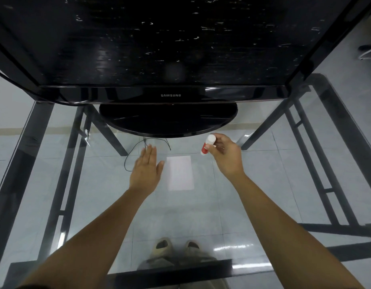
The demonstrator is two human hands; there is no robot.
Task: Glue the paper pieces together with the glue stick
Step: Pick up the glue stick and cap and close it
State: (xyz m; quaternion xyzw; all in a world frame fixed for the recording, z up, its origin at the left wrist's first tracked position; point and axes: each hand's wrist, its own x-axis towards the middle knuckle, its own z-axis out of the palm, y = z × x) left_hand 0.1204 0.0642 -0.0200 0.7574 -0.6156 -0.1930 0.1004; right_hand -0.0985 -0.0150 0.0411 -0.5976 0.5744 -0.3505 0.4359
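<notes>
A white paper (180, 173) lies flat on the glass table (263, 195), in the middle between my two hands. My right hand (227, 156) holds a red and white glue stick (207, 144) tilted, its white cap end up, to the right of and slightly beyond the paper. My left hand (146, 167) hovers flat with fingers extended just left of the paper, its thumb close to the paper's left edge. I can make out only one sheet.
A large black Samsung TV (170, 49) on an oval black stand (167, 119) fills the far half of the table. A thin black cable (136, 151) loops left of the paper. Black metal table frame bars (61, 163) and my shoes show through the glass.
</notes>
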